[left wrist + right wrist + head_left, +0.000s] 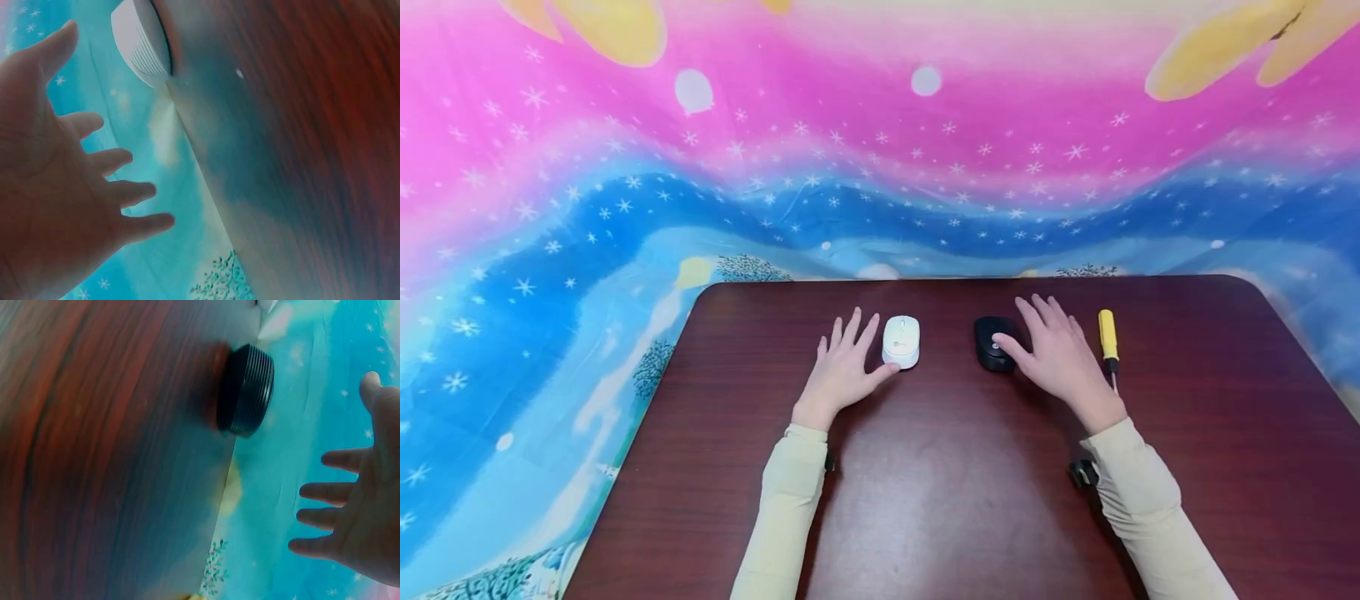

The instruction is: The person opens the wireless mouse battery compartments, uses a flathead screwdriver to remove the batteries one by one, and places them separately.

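Note:
A white computer mouse (pixel 901 340) lies on the dark wooden table, left of a black computer mouse (pixel 989 345). My left hand (pixel 844 371) is just left of the white mouse, fingers spread, its thumb overlapping the near edge in the head view. In the left wrist view the palm (pixel 56 181) is bare and apart from the white mouse (pixel 142 44). My right hand (pixel 1060 354) hovers at the right of the black mouse, its thumb over it in the head view. The right wrist view shows a gap between that spread hand (pixel 369 506) and the black mouse (pixel 245 390).
A screwdriver with a yellow handle (pixel 1108 335) lies right of my right hand, its shaft partly hidden by the wrist. The table (pixel 925 517) ends at a back edge against a pink and blue printed cloth (pixel 880 167).

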Demonstrator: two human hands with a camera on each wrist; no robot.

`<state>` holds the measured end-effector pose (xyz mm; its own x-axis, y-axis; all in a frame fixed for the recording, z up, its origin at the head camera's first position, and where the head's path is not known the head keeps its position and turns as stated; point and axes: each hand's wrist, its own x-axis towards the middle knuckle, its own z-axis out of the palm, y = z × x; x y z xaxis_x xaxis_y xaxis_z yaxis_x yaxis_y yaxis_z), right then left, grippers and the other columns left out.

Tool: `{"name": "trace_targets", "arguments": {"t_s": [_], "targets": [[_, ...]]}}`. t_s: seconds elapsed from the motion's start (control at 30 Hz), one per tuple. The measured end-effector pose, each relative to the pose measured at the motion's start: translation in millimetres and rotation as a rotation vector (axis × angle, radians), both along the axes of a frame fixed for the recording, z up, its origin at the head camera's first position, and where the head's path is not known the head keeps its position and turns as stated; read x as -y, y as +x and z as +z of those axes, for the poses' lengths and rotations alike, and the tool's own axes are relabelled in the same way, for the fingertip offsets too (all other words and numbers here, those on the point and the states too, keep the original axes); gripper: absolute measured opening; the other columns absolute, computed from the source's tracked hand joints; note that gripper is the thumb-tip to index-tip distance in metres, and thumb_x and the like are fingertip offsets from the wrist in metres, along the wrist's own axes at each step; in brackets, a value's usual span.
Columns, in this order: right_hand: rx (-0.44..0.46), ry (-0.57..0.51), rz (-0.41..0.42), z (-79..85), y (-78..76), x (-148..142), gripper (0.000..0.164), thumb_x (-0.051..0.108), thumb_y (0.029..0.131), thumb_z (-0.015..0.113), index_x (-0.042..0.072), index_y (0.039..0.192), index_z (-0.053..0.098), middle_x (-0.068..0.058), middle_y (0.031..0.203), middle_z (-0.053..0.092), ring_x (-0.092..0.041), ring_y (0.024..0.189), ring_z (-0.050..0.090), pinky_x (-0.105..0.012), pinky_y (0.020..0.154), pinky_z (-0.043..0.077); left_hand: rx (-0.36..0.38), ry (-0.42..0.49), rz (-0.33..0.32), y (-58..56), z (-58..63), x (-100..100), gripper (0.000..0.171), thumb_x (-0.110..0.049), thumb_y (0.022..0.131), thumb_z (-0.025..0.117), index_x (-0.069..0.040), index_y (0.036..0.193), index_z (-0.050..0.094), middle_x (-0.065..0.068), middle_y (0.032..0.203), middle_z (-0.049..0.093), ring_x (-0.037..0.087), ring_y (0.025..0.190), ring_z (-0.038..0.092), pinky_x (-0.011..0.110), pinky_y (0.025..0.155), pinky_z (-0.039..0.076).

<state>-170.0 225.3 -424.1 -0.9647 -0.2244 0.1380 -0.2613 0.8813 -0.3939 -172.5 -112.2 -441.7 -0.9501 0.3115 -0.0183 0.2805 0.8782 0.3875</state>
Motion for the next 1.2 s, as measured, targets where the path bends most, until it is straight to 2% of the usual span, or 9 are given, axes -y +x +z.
{"name": "trace_targets", "arguments": {"t_s": [0.13, 0.23, 0.47, 0.67, 1.03, 1.2], "targets": [[-0.039, -0.030, 0.034, -2.3, -4.0, 11.2, 0.075, 0.047, 0.104, 0.059, -0.005, 0.154, 0.040, -0.034, 0.157, 0.035, -0.052, 0.149, 0.025, -0.070, 0.115, 0.023, 0.081, 0.066, -0.022, -1.8, -0.8, -6.6, 0.085, -0.053, 0.101, 0.061, -0.016, 0.166, 0.022, 0.014, 0.172, 0.014, 0.041, 0.155, 0.017, 0.067, 0.117, 0.025], [-0.040, -0.057, 0.056, -3.2, -7.4, 21.1, 0.074, 0.045, 0.103, 0.061, -0.005, 0.154, 0.041, -0.033, 0.157, 0.037, -0.050, 0.149, 0.027, -0.066, 0.116, 0.026, 0.099, 0.104, -0.031, -2.8, -1.5, -12.6, 0.081, -0.045, 0.102, 0.063, -0.013, 0.165, 0.025, 0.015, 0.171, 0.018, 0.037, 0.155, 0.022, 0.065, 0.116, 0.029], [0.056, -0.119, 0.111, -7.2, -13.1, 49.0, 0.074, 0.047, 0.104, 0.059, -0.002, 0.157, 0.039, -0.027, 0.159, 0.037, -0.043, 0.151, 0.027, -0.061, 0.118, 0.028, 0.115, 0.127, -0.006, -1.7, -2.2, -27.0, 0.073, -0.029, 0.101, 0.068, -0.013, 0.163, 0.033, 0.014, 0.169, 0.024, 0.031, 0.153, 0.029, 0.062, 0.115, 0.034], [0.062, -0.117, 0.144, -13.4, -15.9, 70.0, 0.074, 0.045, 0.102, 0.064, -0.001, 0.155, 0.042, -0.027, 0.158, 0.040, -0.043, 0.150, 0.031, -0.060, 0.115, 0.034, 0.114, 0.126, -0.006, -2.3, -5.3, -35.6, 0.073, -0.023, 0.100, 0.070, -0.013, 0.162, 0.033, 0.015, 0.168, 0.026, 0.033, 0.150, 0.034, 0.058, 0.115, 0.037], [0.102, -0.079, 0.197, -22.5, -18.5, 92.3, 0.068, 0.034, 0.100, 0.070, -0.004, 0.151, 0.046, -0.030, 0.151, 0.047, -0.045, 0.142, 0.043, -0.059, 0.111, 0.040, 0.111, 0.127, -0.014, -3.7, -8.8, -39.2, 0.069, -0.013, 0.099, 0.070, -0.010, 0.160, 0.038, 0.014, 0.167, 0.030, 0.036, 0.147, 0.039, 0.052, 0.113, 0.041], [0.118, -0.066, 0.214, -26.4, -20.5, 98.9, 0.068, 0.030, 0.098, 0.074, -0.007, 0.149, 0.048, -0.031, 0.149, 0.048, -0.044, 0.139, 0.047, -0.057, 0.111, 0.041, 0.085, 0.123, -0.025, -4.5, -8.8, -37.3, 0.066, -0.007, 0.098, 0.069, -0.003, 0.157, 0.040, 0.016, 0.165, 0.033, 0.035, 0.146, 0.041, 0.047, 0.113, 0.041]]}}
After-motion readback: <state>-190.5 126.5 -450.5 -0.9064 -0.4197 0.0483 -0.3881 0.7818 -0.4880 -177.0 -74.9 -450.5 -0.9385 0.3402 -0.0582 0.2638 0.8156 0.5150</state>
